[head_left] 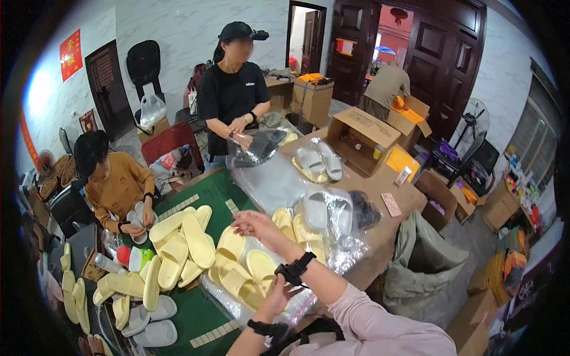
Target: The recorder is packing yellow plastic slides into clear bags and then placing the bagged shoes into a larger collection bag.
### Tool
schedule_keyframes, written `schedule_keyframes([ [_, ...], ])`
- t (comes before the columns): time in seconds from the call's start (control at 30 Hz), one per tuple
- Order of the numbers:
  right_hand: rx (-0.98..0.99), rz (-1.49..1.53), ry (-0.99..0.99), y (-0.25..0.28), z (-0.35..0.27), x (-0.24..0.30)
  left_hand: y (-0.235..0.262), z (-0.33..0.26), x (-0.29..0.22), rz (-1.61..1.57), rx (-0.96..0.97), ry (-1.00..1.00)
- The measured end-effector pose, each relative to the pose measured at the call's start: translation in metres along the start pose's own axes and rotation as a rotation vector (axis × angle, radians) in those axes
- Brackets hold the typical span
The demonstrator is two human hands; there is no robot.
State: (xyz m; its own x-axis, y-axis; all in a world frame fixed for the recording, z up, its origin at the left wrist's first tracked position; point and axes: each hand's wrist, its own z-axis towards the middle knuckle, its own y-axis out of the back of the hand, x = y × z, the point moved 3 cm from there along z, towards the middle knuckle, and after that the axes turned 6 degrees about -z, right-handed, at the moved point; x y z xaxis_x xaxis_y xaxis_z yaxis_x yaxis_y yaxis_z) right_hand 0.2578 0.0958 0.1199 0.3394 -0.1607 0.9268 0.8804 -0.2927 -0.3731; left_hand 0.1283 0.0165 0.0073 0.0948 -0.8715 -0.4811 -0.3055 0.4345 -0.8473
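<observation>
Black wristband (294,270), yellow slippers (239,283), lettered red poster (71,55)

Yellow slippers (199,240): smooth, matt, foam-like plastic.
Grey slippers (157,334): smooth and dull, also foam-like.
Clear bags (256,179): thin, glossy plastic film, crinkled and catching the light.
Worktop (215,190): matt green surface at one end, brown and cardboard-like at the other.
Sack (415,270): rough-looking, creased, woven material.
Box (363,132): plain matt cardboard.
Doors (432,44): dark, polished-looking wood.
Wall (166,22): shiny, marble-patterned finish.
Sleeve (380,314): soft, matt pink cloth.
</observation>
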Motion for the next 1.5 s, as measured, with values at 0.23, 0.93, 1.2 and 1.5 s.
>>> schedule_keyframes([
  [0.23, -0.225, 0.000, 0.049, 0.091, 0.056, 0.031, -0.050, 0.109, 0.000, -0.150, -0.132, -0.212],
  [0.93, -0.329, -0.382, 0.243, 0.179, 0.071, 0.040, -0.061, 0.192, 0.030, 0.175, -0.513, -0.379],
  [1.2, -0.363, -0.578, 0.291, 0.186, 0.064, 0.032, -0.090, 0.193, 0.028, 0.050, -0.585, -0.450],
  [1.5, -0.326, -0.756, 0.215, 0.191, 0.062, 0.042, -0.107, 0.187, 0.019, 0.087, -0.510, -0.424],
])
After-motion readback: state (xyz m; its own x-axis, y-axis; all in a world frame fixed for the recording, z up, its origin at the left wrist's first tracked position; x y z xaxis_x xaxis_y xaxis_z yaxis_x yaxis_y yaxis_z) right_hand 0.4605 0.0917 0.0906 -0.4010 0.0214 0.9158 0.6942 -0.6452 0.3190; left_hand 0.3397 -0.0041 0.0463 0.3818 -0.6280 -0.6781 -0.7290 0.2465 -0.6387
